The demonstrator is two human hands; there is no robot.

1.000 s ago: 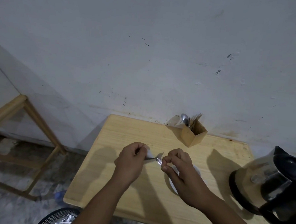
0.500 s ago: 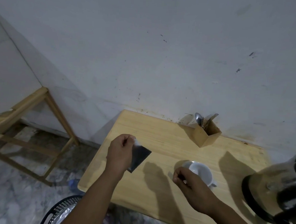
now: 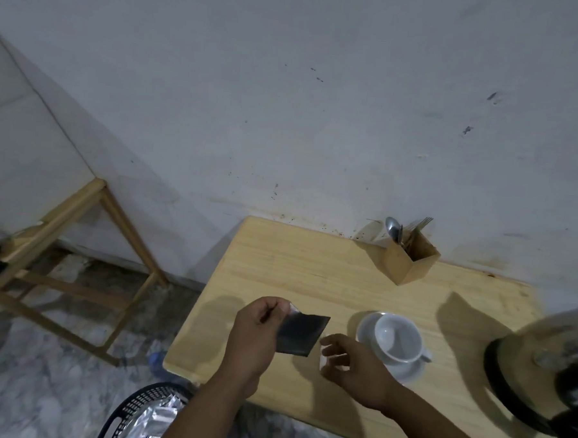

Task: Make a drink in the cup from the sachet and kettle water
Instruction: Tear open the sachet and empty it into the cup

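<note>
Your two hands have parted: a second ago both pinched the dark square foil sachet [image 3: 301, 333] together. Now your left hand [image 3: 254, 337] alone pinches its top corner, while your right hand [image 3: 353, 366] has dropped, fingers loosely curled, uncovering the white ceramic cup [image 3: 398, 338].

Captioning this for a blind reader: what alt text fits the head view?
A person's left hand pinches a dark sachet over a wooden table; the right hand hovers beside an empty white cup on a saucer, with a kettle at right.
</note>
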